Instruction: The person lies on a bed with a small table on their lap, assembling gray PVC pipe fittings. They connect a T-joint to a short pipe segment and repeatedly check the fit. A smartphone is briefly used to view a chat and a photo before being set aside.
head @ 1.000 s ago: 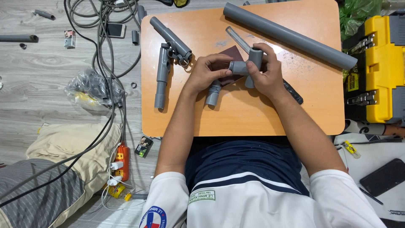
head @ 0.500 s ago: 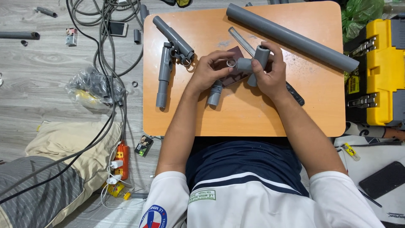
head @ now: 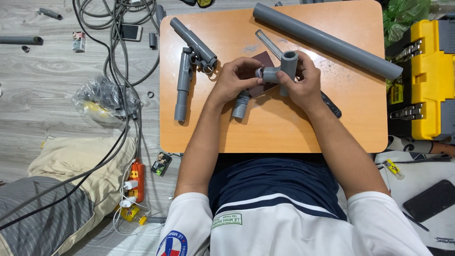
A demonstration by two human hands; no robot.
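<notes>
My right hand (head: 303,83) is wrapped around a grey PVC tee fitting (head: 283,66), fingers closed on its body so one socket points up and another faces left, toward my other hand. That grip keeps the fitting from turning while I work on its open end. My left hand (head: 237,78) is pinched on a piece of dark reddish-brown sandpaper (head: 259,71), pressing it against the left-facing mouth of the tee; the two hands meet there, just above the middle of the small orange table (head: 284,132). A short grey pipe stub (head: 241,105) lies on the tabletop just under my left hand, touching or nearly touching the edge of the sandpaper, kept close to hand.

To the left on the table sits a jointed pipe assembly (head: 189,61), two grey lengths meeting at an angle with a metal ring at the joint, set out of the way of my elbows. Along the far right edge a long grey pipe (head: 327,40) lies diagonally, well apart from my hands. A thin metal strip (head: 268,42) lies between that pipe and the tee.

Off the table to the right stands a yellow toolbox (head: 426,80). On the floor to the left run grey cables (head: 118,71), beside a clear plastic bag of fittings (head: 102,97), and nearer me an orange power strip (head: 135,180).
</notes>
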